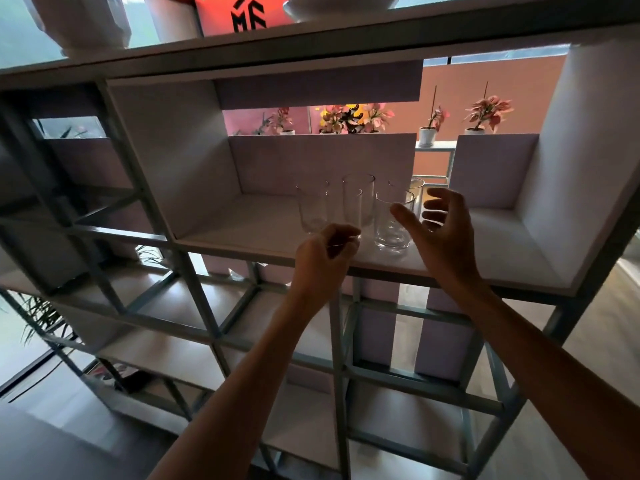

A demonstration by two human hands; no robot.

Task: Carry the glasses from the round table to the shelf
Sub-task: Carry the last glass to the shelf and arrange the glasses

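Several clear glasses stand together on the white shelf board (pixel 263 233) in a wide open compartment. My left hand (pixel 323 258) has its fingers curled in front of the base of a tall glass (pixel 358 199); the base is hidden, so a grip cannot be made out. My right hand (pixel 441 230) is spread open just to the right of a shorter glass (pixel 394 223), thumb close to its rim and not holding it. Another glass (pixel 313 209) stands to the left, and one more (pixel 415 190) behind on the right.
The shelf unit is a grey metal frame (pixel 194 271) with white box compartments around and below. White pots (pixel 104 26) and a bowl (pixel 339 8) sit on the top board. Potted pink plants (pixel 485 116) stand beyond the shelf. A green plant (pixel 41 317) is at the lower left.
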